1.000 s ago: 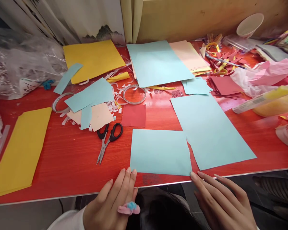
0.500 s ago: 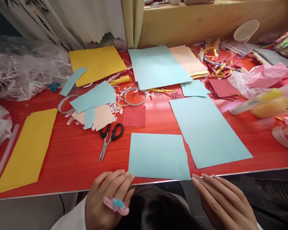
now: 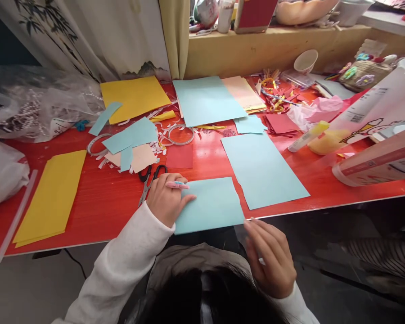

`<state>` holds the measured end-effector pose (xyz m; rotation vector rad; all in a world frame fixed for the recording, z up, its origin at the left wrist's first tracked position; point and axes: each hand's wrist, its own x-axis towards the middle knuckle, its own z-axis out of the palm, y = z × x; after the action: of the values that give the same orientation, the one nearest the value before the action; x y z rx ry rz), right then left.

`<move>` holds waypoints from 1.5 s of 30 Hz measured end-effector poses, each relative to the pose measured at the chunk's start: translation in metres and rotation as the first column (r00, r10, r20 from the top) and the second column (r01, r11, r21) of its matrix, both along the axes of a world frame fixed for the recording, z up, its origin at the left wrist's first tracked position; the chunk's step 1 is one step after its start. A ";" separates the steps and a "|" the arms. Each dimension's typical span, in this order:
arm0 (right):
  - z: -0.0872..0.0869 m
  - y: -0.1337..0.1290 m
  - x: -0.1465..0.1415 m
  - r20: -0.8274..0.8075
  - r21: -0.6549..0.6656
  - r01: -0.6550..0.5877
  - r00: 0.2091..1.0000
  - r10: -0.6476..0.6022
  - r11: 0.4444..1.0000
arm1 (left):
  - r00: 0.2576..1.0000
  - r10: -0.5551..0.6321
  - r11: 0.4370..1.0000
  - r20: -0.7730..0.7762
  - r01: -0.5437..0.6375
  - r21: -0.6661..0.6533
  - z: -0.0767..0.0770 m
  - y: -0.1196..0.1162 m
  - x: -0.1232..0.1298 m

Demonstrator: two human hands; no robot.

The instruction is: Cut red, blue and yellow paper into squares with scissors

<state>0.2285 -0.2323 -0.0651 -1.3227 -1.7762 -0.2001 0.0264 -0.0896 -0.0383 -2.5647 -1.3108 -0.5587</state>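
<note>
Several long yellow paper sheets point(image 3: 50, 198), loosely stacked, lie well left of both hands on the red wood-grain table point(image 3: 101, 209). Nearer, black-handled metal scissors point(image 3: 145, 188) sit right beside the left hand point(image 3: 165, 200). We see that hand, wearing a pink-and-blue ring point(image 3: 177, 185), laid over the left edge of a pale blue rectangular paper sheet point(image 3: 211, 204), thumb spread out from the fingers; its underside is hidden, so we cannot tell whether it pinches the paper. The sheet lies between the hands, its near edge reaching slightly past the table rim. Beyond the right hand point(image 3: 253, 227) is a larger pale blue paper sheet point(image 3: 266, 168). The right hand itself is loosely spread, thumb apart from fingers, fingertips at the smaller sheet's near right corner; whether they touch it, we cannot be sure.

As we judge it, a leftward slide of the left hand could knock the scissors, pressure on the overhanging near edge could crease the paper, and a tug by the right hand could tear the uneven right edge further.
</note>
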 end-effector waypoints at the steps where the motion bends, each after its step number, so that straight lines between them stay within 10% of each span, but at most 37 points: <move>1: -0.001 -0.004 -0.002 -0.127 -0.009 0.065 0.990 -0.065 0.998 | 0.999 0.012 1.000 0.048 -0.012 0.012 0.000 -0.003 -0.002; 4: 0.000 -0.010 -0.009 -0.467 -0.204 0.104 0.864 -0.190 0.974 | 0.978 -0.045 0.990 0.204 0.016 0.141 0.006 -0.011 -0.007; 7: 0.008 -0.009 -0.016 -0.715 -0.413 -0.206 0.677 -0.176 0.887 | 0.947 -0.069 0.964 0.313 -0.018 0.266 0.021 -0.029 -0.009; 12: 0.032 0.001 -0.035 -0.990 -0.114 -0.704 0.136 -0.024 0.701 | 0.847 -0.463 0.856 0.261 0.351 0.379 0.044 -0.080 0.002; 16: 0.044 0.006 -0.047 -0.984 -0.171 -0.605 0.063 -0.167 0.778 | 0.777 -0.566 0.824 0.275 0.520 0.226 0.046 -0.106 0.011; 19: 0.044 0.007 -0.042 -0.976 -0.194 -0.587 0.037 -0.213 0.786 | 0.725 -0.404 0.877 0.558 0.481 0.010 0.048 -0.099 0.004; 22: 0.044 0.004 -0.027 -0.978 -0.200 -0.707 0.096 -0.188 0.679 | 0.665 0.103 0.867 0.740 0.304 -0.394 0.056 -0.074 -0.007; 26: 0.051 0.001 -0.008 -0.950 -0.309 -0.781 0.234 -0.205 0.543 | 0.517 0.458 0.494 0.723 0.528 -0.691 0.065 -0.046 -0.010; 30: 0.061 0.006 0.009 -0.894 -0.437 -0.741 0.423 -0.149 0.510 | 0.476 0.466 0.476 0.746 0.576 -0.665 0.066 -0.045 -0.006; 36: 0.102 0.039 0.022 -0.620 -0.451 -0.347 0.784 -0.010 0.822 | 0.610 0.349 0.539 0.711 0.490 -0.685 0.066 -0.050 -0.003; 39: 0.121 0.062 0.009 -0.394 -0.537 -0.376 0.903 0.170 0.755 | 0.651 0.303 0.500 0.696 0.513 -0.697 0.067 -0.050 0.001; 45: 0.111 0.084 -0.018 -0.189 -0.689 -0.405 0.901 0.391 0.601 | 0.735 0.231 0.554 0.638 0.439 -0.707 0.059 -0.052 0.006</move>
<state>0.2101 -0.1486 0.0456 -1.3597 -2.1824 0.8567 0.0322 -0.1418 0.0205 -3.4102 -2.0529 -1.2633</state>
